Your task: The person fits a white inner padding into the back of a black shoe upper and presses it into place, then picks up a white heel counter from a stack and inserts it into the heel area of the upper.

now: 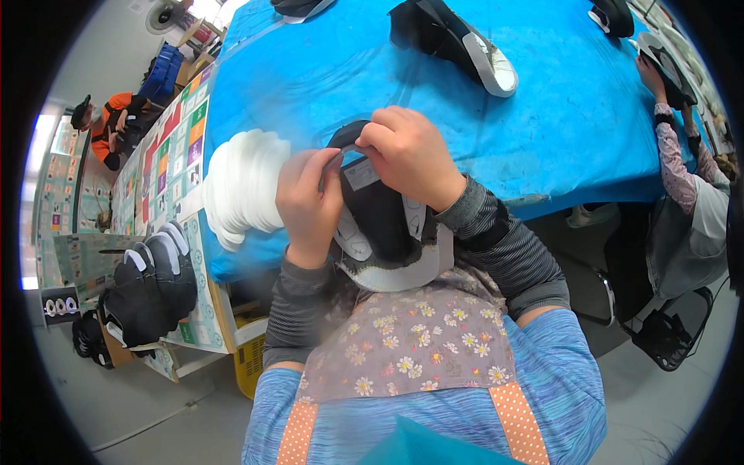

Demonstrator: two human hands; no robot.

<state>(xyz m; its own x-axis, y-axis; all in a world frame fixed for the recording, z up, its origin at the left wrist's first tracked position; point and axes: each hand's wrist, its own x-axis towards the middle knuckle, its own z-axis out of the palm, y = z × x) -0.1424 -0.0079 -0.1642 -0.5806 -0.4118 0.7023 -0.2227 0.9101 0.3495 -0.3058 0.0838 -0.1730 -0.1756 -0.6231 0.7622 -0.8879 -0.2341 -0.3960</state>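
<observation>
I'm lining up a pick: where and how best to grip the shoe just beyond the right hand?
Take the shoe by its white end, probably with the right hand once free, from the person's side: that end lies nearest, uncovered, angled rightward.

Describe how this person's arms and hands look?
The left hand and right hand are bare, without gloves. Dark grey-and-black striped sleeves cover the forearms. Higher up come blue, streaky shirt sleeves.

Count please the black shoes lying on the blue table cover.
3: first shoe, cropped at the top edge; second shoe, right of it; third shoe, far upper right. Others may be hidden.
</observation>
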